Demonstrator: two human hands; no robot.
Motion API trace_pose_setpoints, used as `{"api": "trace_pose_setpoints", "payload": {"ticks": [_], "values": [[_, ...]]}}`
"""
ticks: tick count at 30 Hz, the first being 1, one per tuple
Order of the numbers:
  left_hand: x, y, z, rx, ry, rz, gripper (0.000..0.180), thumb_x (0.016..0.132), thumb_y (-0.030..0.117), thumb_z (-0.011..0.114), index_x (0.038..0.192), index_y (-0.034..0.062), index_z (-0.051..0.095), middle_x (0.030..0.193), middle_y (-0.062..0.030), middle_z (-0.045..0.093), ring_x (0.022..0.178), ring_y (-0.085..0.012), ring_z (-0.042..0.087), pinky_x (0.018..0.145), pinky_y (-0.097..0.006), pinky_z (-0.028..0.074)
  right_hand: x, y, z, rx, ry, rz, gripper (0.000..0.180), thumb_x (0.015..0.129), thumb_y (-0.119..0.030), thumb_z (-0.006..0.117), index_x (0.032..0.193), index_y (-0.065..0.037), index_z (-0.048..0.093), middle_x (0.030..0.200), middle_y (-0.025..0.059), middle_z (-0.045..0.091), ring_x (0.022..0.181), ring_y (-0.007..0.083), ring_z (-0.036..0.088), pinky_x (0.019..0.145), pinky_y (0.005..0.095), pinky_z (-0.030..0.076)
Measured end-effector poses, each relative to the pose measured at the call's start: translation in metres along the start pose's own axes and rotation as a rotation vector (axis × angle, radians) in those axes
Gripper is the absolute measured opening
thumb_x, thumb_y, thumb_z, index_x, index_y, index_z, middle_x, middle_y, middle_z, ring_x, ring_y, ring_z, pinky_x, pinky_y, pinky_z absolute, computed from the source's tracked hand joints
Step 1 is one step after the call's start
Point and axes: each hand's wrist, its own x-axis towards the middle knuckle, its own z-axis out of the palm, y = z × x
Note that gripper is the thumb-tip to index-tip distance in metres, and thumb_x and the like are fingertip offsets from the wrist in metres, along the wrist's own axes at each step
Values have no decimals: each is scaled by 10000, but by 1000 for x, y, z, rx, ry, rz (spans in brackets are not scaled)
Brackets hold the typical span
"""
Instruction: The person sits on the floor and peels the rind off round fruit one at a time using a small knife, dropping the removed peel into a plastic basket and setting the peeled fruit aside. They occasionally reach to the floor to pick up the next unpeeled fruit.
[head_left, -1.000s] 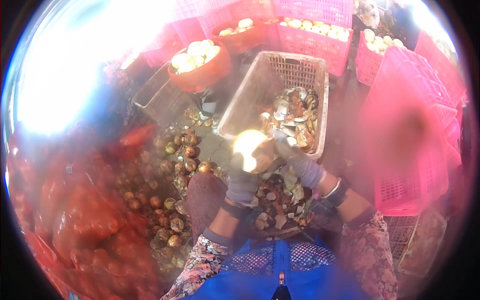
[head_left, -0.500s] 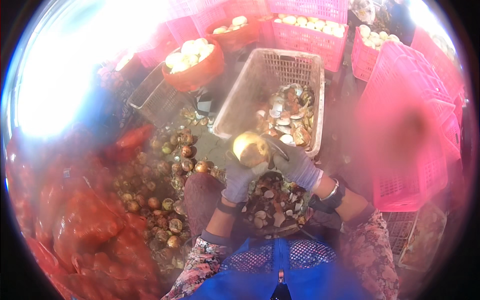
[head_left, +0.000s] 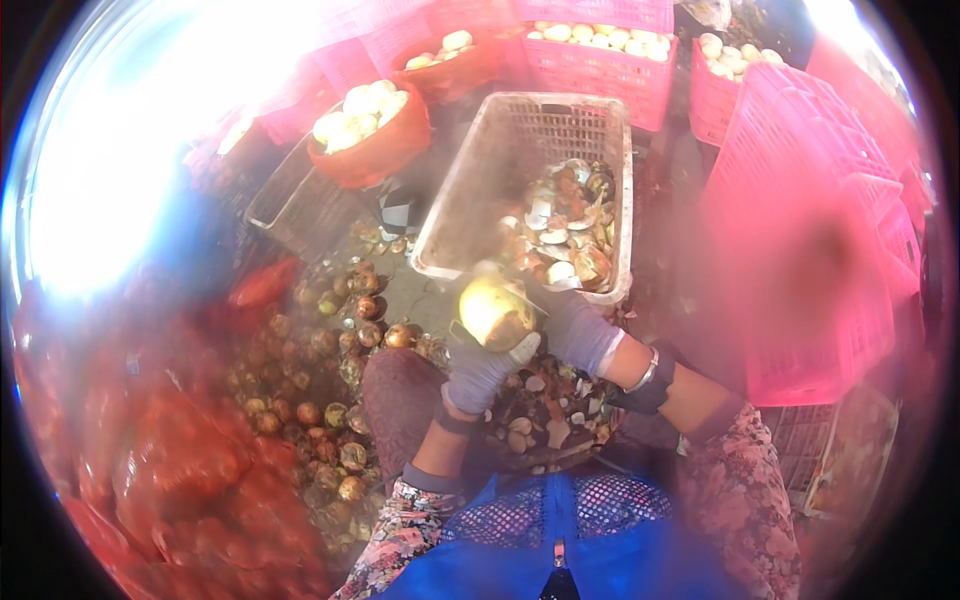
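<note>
A large, partly peeled onion (head_left: pixel 492 308) is held in my gloved left hand (head_left: pixel 476 374), just past the near end of a dirty white crate. Its upper side is pale yellow-green and a brown patch of skin stays on the lower side. My right hand (head_left: pixel 582 334), also gloved, is closed against the onion's right side. Whatever its fingers hold is hidden by blur and the glove. Peels and cut onion scraps (head_left: pixel 575 225) lie inside the white crate (head_left: pixel 621 200). More peels (head_left: pixel 548 412) lie below my hands, between my knees.
Unpeeled onions (head_left: pixel 335 412) are heaped on the ground at left, beside red mesh sacks (head_left: pixel 190 450). A red-netted container (head_left: pixel 372 158) of peeled onions stands far left. Pink crates (head_left: pixel 598 82) of peeled onions line the back. Pink crates (head_left: pixel 800 335) stand at right, partly blurred.
The onion has turned in my left hand, showing more pale flesh and its brown patch lower. Both hands have shifted slightly left; the view has moved a little.
</note>
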Motion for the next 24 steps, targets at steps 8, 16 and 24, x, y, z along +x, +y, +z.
{"api": "trace_pose_setpoints", "payload": {"ticks": [8, 16, 24], "values": [[-2, 21, 9, 323, 107, 410, 754, 686, 140, 806, 1291, 17, 373, 1141, -102, 558, 1003, -189, 586, 873, -322, 509, 6, 11, 13, 78, 19, -116, 560, 863, -14, 503, 1390, -87, 329, 1127, 181, 600, 1004, 322, 610, 812, 369, 487], [-8, 22, 12, 37, 43, 86, 788, 652, 106, 815, 1303, 63, 373, 1178, -113, 531, 1052, -216, 567, 886, -342, 513, 33, 100, 106, 492, 172, -153, 552, 922, -218, 493, 1419, -115, 276, 977, 218, 634, 920, 305, 628, 748, 369, 485], [-13, 15, 6, -356, 258, -64, 668, 703, 312, 779, 1196, -25, 478, 1102, -165, 583, 1031, -293, 578, 879, -391, 520, 12, 25, 46, -229, 169, -78, 605, 943, -147, 448, 1482, -232, 187, 796, 162, 646, 694, 286, 650, 603, 387, 490]]}}
